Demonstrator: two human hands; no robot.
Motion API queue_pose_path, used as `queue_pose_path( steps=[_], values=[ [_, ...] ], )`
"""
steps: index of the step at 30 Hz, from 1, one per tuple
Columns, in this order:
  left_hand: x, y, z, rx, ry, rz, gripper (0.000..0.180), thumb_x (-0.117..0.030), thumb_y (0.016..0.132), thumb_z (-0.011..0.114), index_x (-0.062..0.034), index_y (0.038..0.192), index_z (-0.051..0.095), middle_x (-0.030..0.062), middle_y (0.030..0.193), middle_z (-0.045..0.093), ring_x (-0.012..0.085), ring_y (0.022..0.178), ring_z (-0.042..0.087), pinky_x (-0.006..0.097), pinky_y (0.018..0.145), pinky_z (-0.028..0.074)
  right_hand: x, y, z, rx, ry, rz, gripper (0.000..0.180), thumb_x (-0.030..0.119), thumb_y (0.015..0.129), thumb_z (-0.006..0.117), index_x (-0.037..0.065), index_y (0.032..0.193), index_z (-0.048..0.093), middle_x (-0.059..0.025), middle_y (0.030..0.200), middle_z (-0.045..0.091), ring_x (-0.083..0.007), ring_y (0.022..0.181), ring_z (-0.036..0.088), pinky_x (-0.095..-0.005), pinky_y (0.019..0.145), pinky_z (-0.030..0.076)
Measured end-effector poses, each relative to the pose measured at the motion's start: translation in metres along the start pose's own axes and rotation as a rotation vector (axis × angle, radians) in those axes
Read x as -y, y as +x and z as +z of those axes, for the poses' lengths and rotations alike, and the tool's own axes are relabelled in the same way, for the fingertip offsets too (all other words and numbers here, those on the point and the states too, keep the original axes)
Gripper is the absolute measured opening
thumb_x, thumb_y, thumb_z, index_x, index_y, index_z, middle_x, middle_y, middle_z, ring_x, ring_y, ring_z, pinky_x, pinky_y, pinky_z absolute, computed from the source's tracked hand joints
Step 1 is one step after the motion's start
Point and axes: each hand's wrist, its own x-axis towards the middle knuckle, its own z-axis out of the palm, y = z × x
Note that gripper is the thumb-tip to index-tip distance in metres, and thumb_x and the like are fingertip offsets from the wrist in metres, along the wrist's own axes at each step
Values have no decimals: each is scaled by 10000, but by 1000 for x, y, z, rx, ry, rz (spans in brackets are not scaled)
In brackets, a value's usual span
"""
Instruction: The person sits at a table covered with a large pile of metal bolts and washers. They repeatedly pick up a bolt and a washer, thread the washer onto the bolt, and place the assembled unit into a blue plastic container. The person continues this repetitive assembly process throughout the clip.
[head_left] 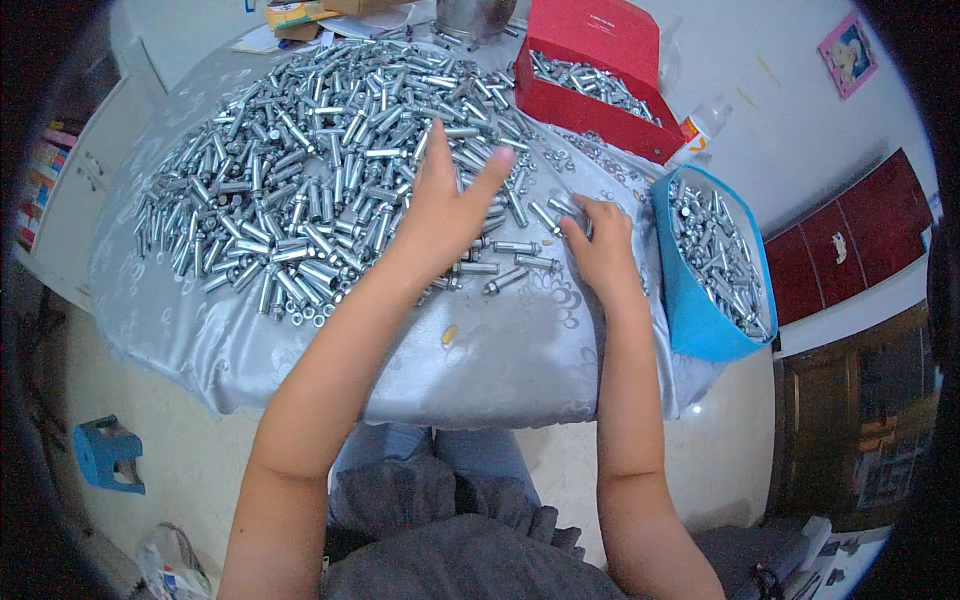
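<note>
A broad heap of silver expansion bolts (pixel 300 170) with metal sleeves and nuts covers much of the table. Over its right side reaches my left hand (pixel 445 205), thumb and fingers spread, with no bolt visible in its grasp. My right hand (pixel 608 250) is low at the heap's right edge, fingers curled; silver metal, seemingly part of a bolt, shows between thumb and fingers. Several loose bolts (pixel 516 247) lie on the cloth between my hands. To the right of my right hand stands a blue fabric bin (pixel 700 325) filled with similar bolts.
A red box (pixel 600 115) with its lid up holds more bolts at the back right. Beside it are a plastic bottle (pixel 705 122) and scattered small nuts and washers (pixel 600 155). A metal pot (pixel 475 18) stands behind the heap. A blue stool (pixel 108 455) is on the floor at left.
</note>
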Motion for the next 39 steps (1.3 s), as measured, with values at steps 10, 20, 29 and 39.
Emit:
queue_pose_path(
  steps=[10, 20, 29, 39],
  values=[
    [15, 43, -61, -177, 635, 463, 125, -84, 744, 552, -68, 861, 593, 97, 914, 584, 291, 893, 523, 370, 802, 392, -5, 2, 7, 46, -11, 40, 163, 155, 746, 609, 66, 881, 625, -129, 941, 541, -319, 914, 443, -377, 829, 369],
    [42, 115, -160, 546, 1472, 447, 134, -94, 722, 511, -76, 812, 609, 142, 816, 592, 315, 774, 579, 409, 659, 463, -5, 0, 2, 79, 54, 71, 163, 146, 727, 627, 69, 870, 617, -132, 953, 536, -326, 958, 434, -373, 846, 366],
    [43, 112, -168, 591, 1532, 435, 188, -226, 699, 606, -64, 795, 597, 98, 866, 539, 296, 788, 571, 411, 656, 470, -9, -3, 2, 69, 56, 40, 161, 142, 734, 616, 77, 881, 607, -132, 962, 533, -328, 942, 440, -382, 841, 364],
    [60, 108, -157, 479, 1580, 504, 143, -76, 717, 513, -42, 831, 593, 127, 924, 507, 273, 879, 531, 360, 739, 434, -2, -2, -4, 123, 100, 94, 160, 136, 733, 611, 81, 883, 611, -134, 966, 534, -326, 953, 430, -377, 848, 361]
  ],
)
